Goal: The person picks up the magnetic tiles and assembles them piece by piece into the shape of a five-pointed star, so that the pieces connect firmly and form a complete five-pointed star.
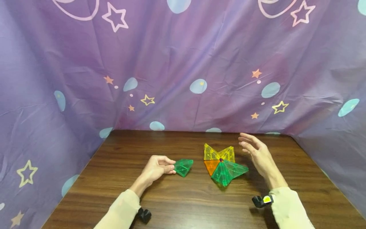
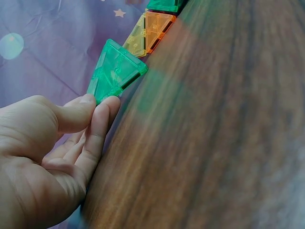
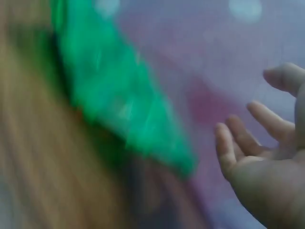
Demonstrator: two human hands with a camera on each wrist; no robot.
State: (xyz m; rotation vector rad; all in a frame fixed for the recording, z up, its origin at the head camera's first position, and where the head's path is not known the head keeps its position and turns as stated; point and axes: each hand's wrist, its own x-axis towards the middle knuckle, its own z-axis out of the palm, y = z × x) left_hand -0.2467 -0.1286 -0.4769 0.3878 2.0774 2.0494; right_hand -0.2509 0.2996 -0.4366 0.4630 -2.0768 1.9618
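Note:
My left hand (image 1: pixel 158 168) pinches a green translucent magnetic tile piece (image 1: pixel 184 167) between thumb and fingers, left of the assembled tiles. In the left wrist view that green piece (image 2: pixel 116 71) is tilted, its corner at my fingertips. The assembly lies on the table: yellow tiles (image 1: pixel 211 153) at the back, an orange tile (image 1: pixel 211 166) at the left, green tiles (image 1: pixel 223 175) at the front and right, all meeting at one centre. My right hand (image 1: pixel 258 156) is raised just right of the assembly, fingers loosely bent and holding nothing. Green tiles (image 3: pixel 114 90) appear blurred beside it in the right wrist view.
The brown wooden table (image 1: pixel 171 203) reaches back to a purple curtain (image 1: pixel 171 63) with stars and blue spots, which also hangs at both sides. A black wrist mount (image 1: pixel 144 215) sits at the left sleeve, another mount (image 1: pixel 258 201) at the right.

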